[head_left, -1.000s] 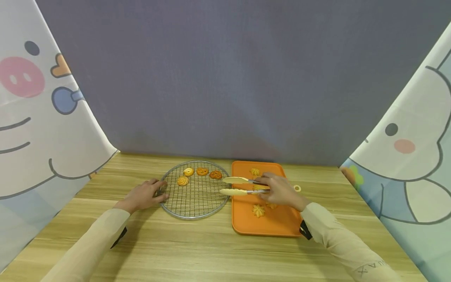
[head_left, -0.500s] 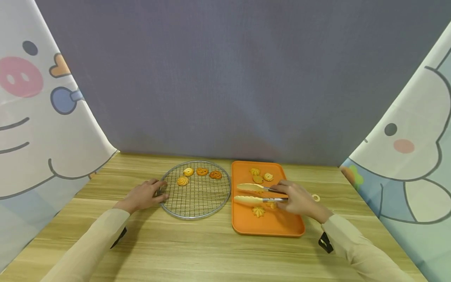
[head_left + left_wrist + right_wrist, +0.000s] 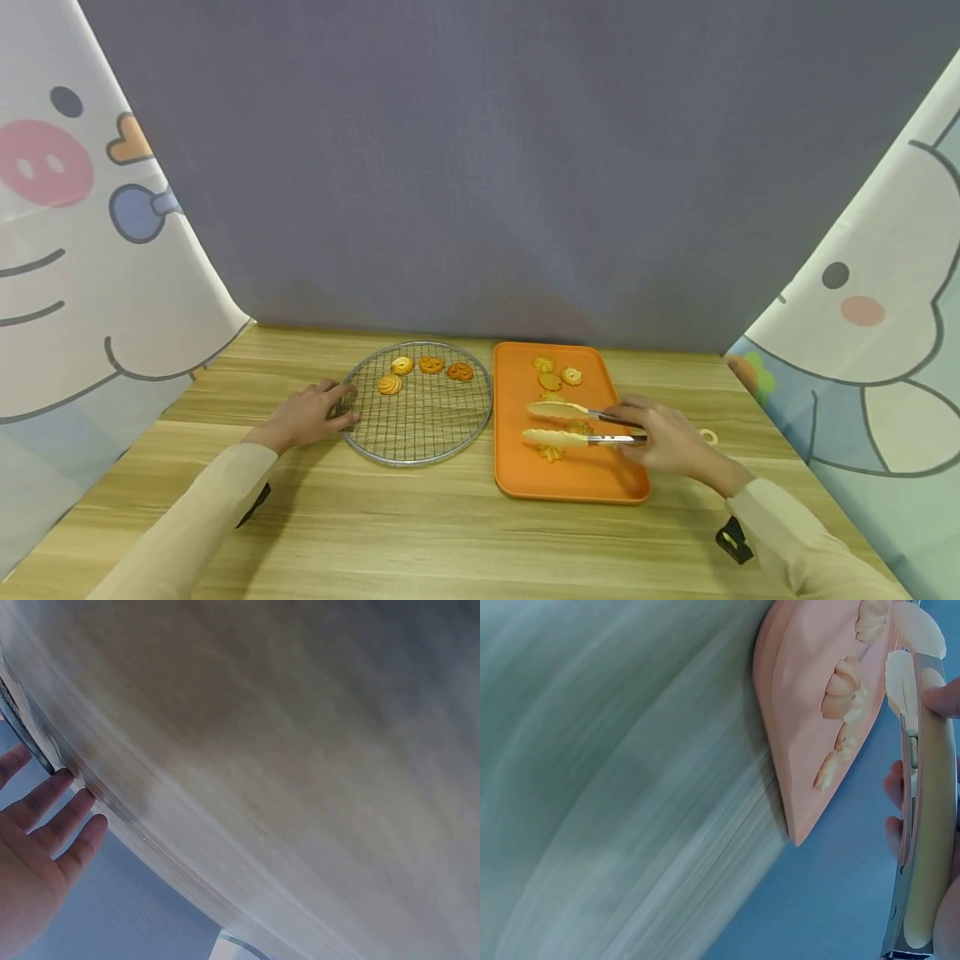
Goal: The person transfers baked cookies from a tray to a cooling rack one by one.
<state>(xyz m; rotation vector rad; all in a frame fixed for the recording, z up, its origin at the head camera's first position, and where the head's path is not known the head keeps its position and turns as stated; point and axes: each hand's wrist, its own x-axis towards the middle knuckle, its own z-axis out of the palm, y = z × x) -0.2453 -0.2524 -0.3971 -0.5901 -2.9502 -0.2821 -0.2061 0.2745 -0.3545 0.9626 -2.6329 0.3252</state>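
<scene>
My right hand (image 3: pixel 667 437) grips a pair of tongs (image 3: pixel 561 437) with pale scalloped tips, which stand apart with nothing between them. They hang over the orange tray (image 3: pixel 525 482), where several yellow cookies lie; the tongs partly cover some. Part of the tongs' handle (image 3: pixel 934 810) fills the right side of the right wrist view, between thumb and fingers. My left hand (image 3: pixel 303 417) rests at the left rim of a round wire cooling rack (image 3: pixel 420 429), fingers spread and fairly straight. On the rack's far half are a swirl cookie (image 3: pixel 389 384), a round cookie (image 3: pixel 402 365) and pretzel-shaped ones (image 3: pixel 460 372).
Rack and tray sit side by side on a wood-grain table (image 3: pixel 420 533), their edges close together. A grey panel (image 3: pixel 480 167) rises behind the table, with cartoon-printed panels (image 3: pixel 862 333) on both sides.
My right hand has drawn the tongs rightward and nearer, from the gap beside the rack to over the tray's middle, uncovering cookies at the tray's far end. The left hand stays put.
</scene>
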